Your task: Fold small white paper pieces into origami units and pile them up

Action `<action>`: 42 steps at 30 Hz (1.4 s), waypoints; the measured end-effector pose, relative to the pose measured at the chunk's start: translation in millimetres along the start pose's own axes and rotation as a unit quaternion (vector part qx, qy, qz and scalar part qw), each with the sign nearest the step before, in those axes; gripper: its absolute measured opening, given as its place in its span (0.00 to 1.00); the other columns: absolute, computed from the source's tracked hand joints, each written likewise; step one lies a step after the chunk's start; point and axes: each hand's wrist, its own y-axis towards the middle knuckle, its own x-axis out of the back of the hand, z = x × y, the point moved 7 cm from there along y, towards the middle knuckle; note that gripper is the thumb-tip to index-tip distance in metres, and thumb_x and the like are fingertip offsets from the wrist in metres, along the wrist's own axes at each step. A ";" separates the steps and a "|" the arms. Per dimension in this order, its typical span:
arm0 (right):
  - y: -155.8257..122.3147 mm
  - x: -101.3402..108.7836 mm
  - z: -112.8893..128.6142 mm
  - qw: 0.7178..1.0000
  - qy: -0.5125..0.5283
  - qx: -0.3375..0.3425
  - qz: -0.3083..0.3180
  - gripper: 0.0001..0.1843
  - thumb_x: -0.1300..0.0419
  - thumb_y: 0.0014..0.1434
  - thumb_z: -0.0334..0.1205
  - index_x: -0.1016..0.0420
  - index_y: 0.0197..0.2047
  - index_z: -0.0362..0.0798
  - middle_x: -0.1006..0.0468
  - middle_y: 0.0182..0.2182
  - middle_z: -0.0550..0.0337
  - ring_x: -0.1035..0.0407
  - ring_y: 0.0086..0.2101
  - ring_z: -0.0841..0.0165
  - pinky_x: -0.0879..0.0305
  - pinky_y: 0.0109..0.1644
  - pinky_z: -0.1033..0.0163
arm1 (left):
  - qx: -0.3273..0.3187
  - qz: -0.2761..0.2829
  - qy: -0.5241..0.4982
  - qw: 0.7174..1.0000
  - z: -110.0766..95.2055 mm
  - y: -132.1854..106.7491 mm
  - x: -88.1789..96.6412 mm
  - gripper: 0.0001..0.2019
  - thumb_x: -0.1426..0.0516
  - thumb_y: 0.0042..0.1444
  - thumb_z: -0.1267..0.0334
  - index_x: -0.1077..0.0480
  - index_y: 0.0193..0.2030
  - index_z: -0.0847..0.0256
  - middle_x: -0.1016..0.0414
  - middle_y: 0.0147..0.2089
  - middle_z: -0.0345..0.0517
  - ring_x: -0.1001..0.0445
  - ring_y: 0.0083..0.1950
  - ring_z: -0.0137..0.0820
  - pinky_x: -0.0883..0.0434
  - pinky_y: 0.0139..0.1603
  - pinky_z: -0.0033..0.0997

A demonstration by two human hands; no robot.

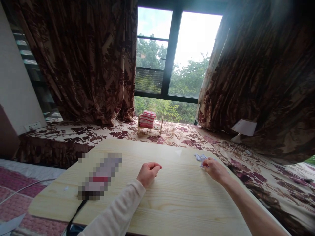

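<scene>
My left hand (149, 173) rests over the middle of the pale wooden table (177, 196), its fingers curled in and the thumb against the index finger. Nothing shows between them. Towards the table's right edge, my right hand (215, 168) pinches a crumpled white piece of paper (203, 158), thin and loosely folded. Part of the paper sticks out beyond the fingertips on the left, and the rest is hidden behind them. A pixelated, elongated object (102, 173) with a black strap lies to the left of my left hand.
Beyond the table, a small rack (150, 129) holding folded red-and-white striped cloths (147, 119) stands on the flower-patterned window ledge (172, 132). A white lamp (244, 127) stands at the right. Patterned curtains (81, 62) flank the window. A pink blanket (22, 190) lies at left.
</scene>
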 end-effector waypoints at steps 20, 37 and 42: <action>-42.9 60.4 212.7 0.939 0.171 0.297 -0.009 0.11 0.51 0.61 0.38 0.29 0.33 0.48 0.29 0.33 0.58 0.35 0.29 0.71 0.41 0.32 0.67 | -0.012 -0.011 -0.072 0.997 -4.0 -0.4 5.7 0.17 0.38 0.39 0.54 0.26 0.29 0.69 0.31 0.22 0.42 0.39 0.23 0.24 0.40 0.25 0.26; -44.7 58.9 227.6 0.935 0.184 0.303 0.010 0.12 0.50 0.60 0.37 0.28 0.30 0.49 0.28 0.31 0.58 0.35 0.28 0.71 0.41 0.31 0.66 | -0.028 0.001 -0.104 0.994 -10.8 -2.9 2.7 0.08 0.38 0.37 0.63 0.27 0.21 0.67 0.30 0.19 0.40 0.40 0.21 0.22 0.43 0.24 0.25; -26.0 72.5 189.9 0.904 0.367 0.217 -0.042 0.08 0.43 0.56 0.41 0.25 0.38 0.50 0.27 0.32 0.58 0.33 0.29 0.69 0.37 0.32 0.64 | -0.011 -0.004 -0.108 0.994 -3.3 1.8 4.7 0.07 0.38 0.37 0.64 0.28 0.21 0.67 0.33 0.17 0.37 0.40 0.19 0.22 0.43 0.23 0.24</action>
